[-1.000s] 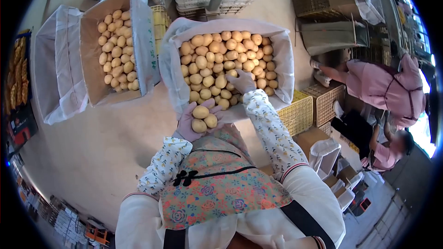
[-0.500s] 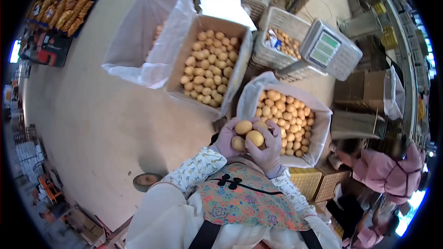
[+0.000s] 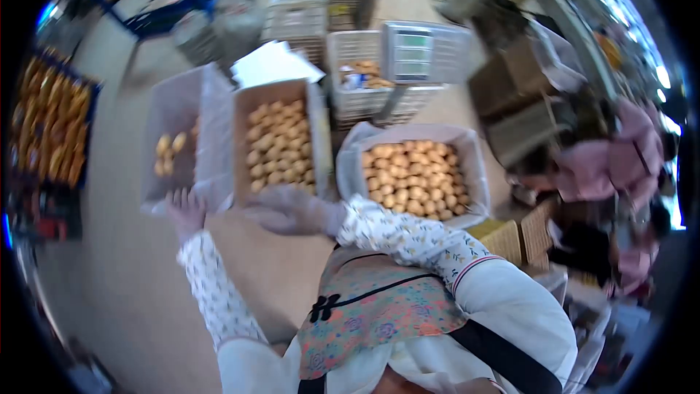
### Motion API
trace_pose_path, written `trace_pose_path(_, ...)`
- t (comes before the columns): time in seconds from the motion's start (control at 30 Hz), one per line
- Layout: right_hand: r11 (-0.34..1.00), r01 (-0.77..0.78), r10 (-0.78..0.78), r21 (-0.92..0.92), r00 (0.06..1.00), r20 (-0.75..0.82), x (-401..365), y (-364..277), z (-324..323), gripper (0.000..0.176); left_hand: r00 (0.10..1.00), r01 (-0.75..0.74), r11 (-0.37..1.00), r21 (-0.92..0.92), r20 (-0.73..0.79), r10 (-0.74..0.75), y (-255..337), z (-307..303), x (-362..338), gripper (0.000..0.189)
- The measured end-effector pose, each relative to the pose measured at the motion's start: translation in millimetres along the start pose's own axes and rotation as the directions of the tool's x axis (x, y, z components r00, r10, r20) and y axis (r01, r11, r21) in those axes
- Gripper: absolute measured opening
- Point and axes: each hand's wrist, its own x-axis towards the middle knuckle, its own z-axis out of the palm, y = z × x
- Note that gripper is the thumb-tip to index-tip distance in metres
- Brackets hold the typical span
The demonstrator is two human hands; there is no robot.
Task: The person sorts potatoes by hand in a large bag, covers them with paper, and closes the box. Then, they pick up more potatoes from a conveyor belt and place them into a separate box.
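Note:
My left hand [image 3: 187, 211], gloved, is at the near edge of a box lined with white plastic [image 3: 217, 128], its fingers bent over the rim. A few yellowish potatoes [image 3: 166, 162] lie inside that box. My right hand [image 3: 288, 209], also gloved, is stretched across to the left and smeared by motion. It is over the near end of a cardboard box [image 3: 268, 92] of potatoes [image 3: 280, 144]; its fingers cannot be made out, and nothing shows in it. A second white-lined box [image 3: 477, 175] full of potatoes [image 3: 415, 177] stands to the right.
Behind the boxes, a scale [image 3: 413, 51] stands by a white crate [image 3: 354, 47] with more produce. White sheets [image 3: 273, 64] lie behind the cardboard box. A person in pink [image 3: 598, 164] is at the right, and bagged goods [image 3: 51, 120] stand far left.
Both hands held several potatoes together before me; now they are apart, with no potatoes visible in them. Both have moved left. The view has turned, showing potatoes inside the left box.

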Motion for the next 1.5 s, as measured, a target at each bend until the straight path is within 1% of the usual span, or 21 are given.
trace_pose_path(0.07, 0.936, -0.329, 0.341, -0.123, 0.936, 0.088, -87, 8, -38, 0.041, 0.999, -0.009, 0.998, -0.057, 0.037, 0.011, -53, -22, -14, 0.057)
trace_pose_path(0.1, 0.806, -0.585, 0.592, -0.095, 0.791, 0.155, -133, 23, -54, 0.037, 0.997, -0.049, 0.999, -0.010, 0.061, 0.050, -80, -34, -26, 0.051)
trace_pose_path(0.13, 0.707, -0.678, 0.700, -0.202, 0.712, 0.059, -166, 19, -75, 0.035, 0.886, 0.052, 0.994, -0.095, 0.464, -0.002, -123, -62, -16, 0.044)
trace_pose_path(0.17, 0.576, -0.766, 0.791, -0.287, 0.610, -0.041, -199, 15, -96, 0.033, 0.623, 0.176, 0.975, -0.138, 0.783, -0.002, -159, -80, -6, 0.039)
trace_pose_path(0.2, 0.428, -0.837, 0.858, -0.342, 0.495, -0.138, -232, 11, -117, 0.032, 0.730, 0.366, 0.929, -0.060, 0.637, -0.247, -176, -51, -55, 0.031)
trace_pose_path(0.23, 0.060, -0.885, 0.968, -0.461, 0.164, -0.190, -287, 16, -138, 0.041, 0.741, 0.598, 0.801, -0.008, 0.387, -0.549, -256, -41, -78, 0.028)
trace_pose_path(0.3, 0.189, -0.758, 0.937, -0.624, 0.330, -0.117, -371, 34, -135, 0.038, 0.779, 0.293, 0.799, 0.526, 0.353, -0.518, -256, 55, -175, 0.028)
trace_pose_path(0.37, 0.201, -0.847, 0.953, -0.493, 0.286, -0.102, -358, 27, -150, 0.038, 0.615, 0.255, 0.709, 0.658, 0.456, -0.643, -279, 83, -194, 0.027)
trace_pose_path(0.47, 0.158, -0.953, 0.969, -0.258, 0.200, -0.143, -330, 72, -169, 0.045, 0.605, 0.093, 0.684, 0.724, 0.504, -0.616, -317, 93, -195, 0.026)
trace_pose_path(0.53, 0.238, -0.806, 0.760, -0.542, 0.502, -0.413, -300, 102, -186, 0.060, 0.600, 0.145, 0.626, 0.766, 0.435, -0.671, -334, 90, -191, 0.028)
trace_pose_path(0.7, 0.076, -0.739, 0.824, -0.670, 0.425, -0.375, -250, 204, -206, 0.074, 0.539, 0.094, 0.489, 0.867, 0.368, -0.757, -350, 112, -225, 0.029)
trace_pose_path(0.8, 0.077, -0.870, 0.862, -0.486, 0.304, -0.406, -252, 221, -201, 0.068, 0.473, -0.561, 0.414, 0.717, 0.687, -0.551, -393, 120, -198, 0.039)
trace_pose_path(0.87, 0.067, -0.884, 0.867, -0.463, 0.281, -0.411, -277, 223, -195, 0.069, 0.602, -0.584, 0.261, 0.769, 0.626, -0.497, -417, 152, -166, 0.054)
trace_pose_path(0.93, 0.086, -0.905, 0.876, -0.417, 0.268, -0.400, -281, 207, -204, 0.073, 0.732, -0.547, 0.027, 0.837, 0.494, -0.470, -448, 175, -124, 0.069)
trace_pose_path(1.0, 0.103, -0.944, 0.890, -0.314, 0.229, -0.394, -286, 205, -212, 0.075, 0.826, -0.359, 0.154, 0.921, 0.390, -0.406, -473, 183, -94, 0.076)
trace_pose_path(1.03, 0.136, -0.964, 0.900, -0.229, 0.217, -0.379, -294, 220, -214, 0.077, 0.836, -0.096, 0.197, 0.976, 0.187, -0.516, -475, 186, -93, 0.076)
trace_pose_path(1.1, 0.095, -0.991, 0.965, -0.093, 0.115, -0.236, -294, 236, -229, 0.076, 0.668, 0.425, 0.174, 0.889, -0.178, -0.722, -428, 240, -121, 0.076)
trace_pose_path(1.17, 0.100, -0.995, 0.990, 0.007, 0.098, -0.104, -304, 252, -235, 0.067, 0.539, 0.425, 0.259, 0.867, -0.013, -0.842, -403, 237, -121, 0.077)
trace_pose_path(1.27, 0.206, -0.957, 0.970, 0.205, 0.173, -0.170, -310, 261, -226, 0.059, 0.434, 0.588, 0.203, 0.783, -0.093, -0.896, -414, 238, -99, 0.080)
trace_pose_path(1.4, 0.145, -0.978, 0.861, 0.150, 0.050, -0.506, -286, 258, -201, 0.052, 0.332, 0.611, 0.132, 0.781, -0.101, -0.938, -428, 235, -91, 0.086)
trace_pose_path(1.5, 0.075, -0.925, 0.930, 0.373, -0.070, -0.361, -285, 267, -206, 0.052, 0.334, 0.683, 0.120, 0.720, -0.162, -0.928, -444, 238, -85, 0.089)
